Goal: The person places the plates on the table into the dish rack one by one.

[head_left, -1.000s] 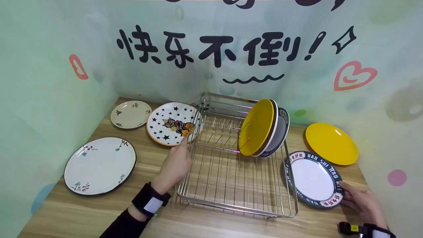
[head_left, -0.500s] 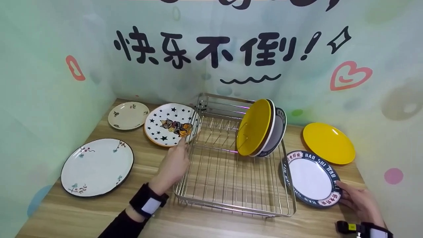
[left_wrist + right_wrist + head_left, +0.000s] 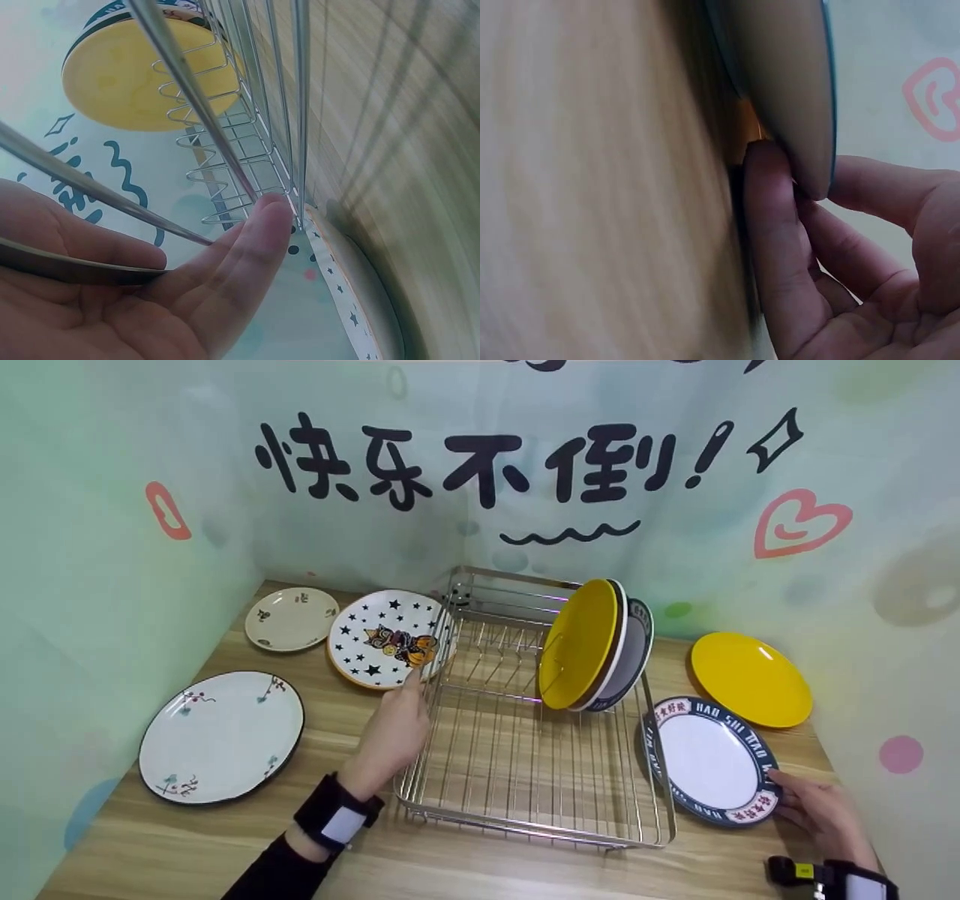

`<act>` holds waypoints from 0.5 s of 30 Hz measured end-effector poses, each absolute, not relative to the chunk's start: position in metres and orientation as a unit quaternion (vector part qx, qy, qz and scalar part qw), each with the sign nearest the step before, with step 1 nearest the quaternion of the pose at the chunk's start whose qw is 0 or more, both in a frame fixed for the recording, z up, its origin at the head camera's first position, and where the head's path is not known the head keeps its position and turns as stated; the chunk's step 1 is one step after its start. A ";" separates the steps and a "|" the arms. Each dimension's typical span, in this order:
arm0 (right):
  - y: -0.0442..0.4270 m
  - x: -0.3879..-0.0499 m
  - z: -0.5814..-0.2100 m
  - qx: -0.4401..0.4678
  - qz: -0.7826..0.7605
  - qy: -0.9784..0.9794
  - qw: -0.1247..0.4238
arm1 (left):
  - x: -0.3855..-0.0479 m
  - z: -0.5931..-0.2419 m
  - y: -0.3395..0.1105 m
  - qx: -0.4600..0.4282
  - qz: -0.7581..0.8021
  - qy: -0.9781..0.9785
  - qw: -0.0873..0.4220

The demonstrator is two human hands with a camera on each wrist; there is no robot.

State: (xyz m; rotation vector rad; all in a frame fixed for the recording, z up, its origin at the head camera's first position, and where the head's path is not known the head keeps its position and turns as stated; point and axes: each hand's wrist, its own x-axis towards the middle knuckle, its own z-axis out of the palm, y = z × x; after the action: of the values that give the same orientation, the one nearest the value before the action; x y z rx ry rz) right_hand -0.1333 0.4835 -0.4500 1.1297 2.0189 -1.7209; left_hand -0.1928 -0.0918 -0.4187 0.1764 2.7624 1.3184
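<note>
Next to nothing has moved since the earlier frame — the head view shifts slightly, while your hands and the plates keep their places. Your left hand (image 3: pixel 396 727) grips the near-left side rail of the wire rack (image 3: pixel 536 826), thumb against fingers around the metal, presumably to keep it from sliding. Your right hand (image 3: pixel 825 814) pinches the rim of the blue-rimmed plate (image 3: pixel 709 761), thumb above and fingers beneath; that grip likely suits a flat plate, since fingers under the edge can bear its weight. This plate is just beside the rack's right side, its held edge raised off the table (image 3: pixel 360 847). In the rack, the upright yellow plate (image 3: pixel 581 649) leans with others behind it — wire prongs seem to keep them on edge.
</note>
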 end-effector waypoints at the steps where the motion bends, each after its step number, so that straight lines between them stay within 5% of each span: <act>1: 0.483 -0.133 -0.450 0.388 -0.592 0.695 0.128 | -0.193 -0.419 -0.092 0.056 0.430 0.900 0.040; 15: 0.483 -0.136 -0.450 0.342 -0.558 0.741 0.151 | -0.194 -0.420 -0.092 0.055 0.433 0.899 0.039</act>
State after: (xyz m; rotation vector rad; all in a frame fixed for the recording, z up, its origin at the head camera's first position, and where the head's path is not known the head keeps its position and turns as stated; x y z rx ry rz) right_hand -0.1356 0.4827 -0.4496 0.9813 2.1264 -1.6031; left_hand -0.1937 -0.0921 -0.4198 0.1680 2.7562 1.3278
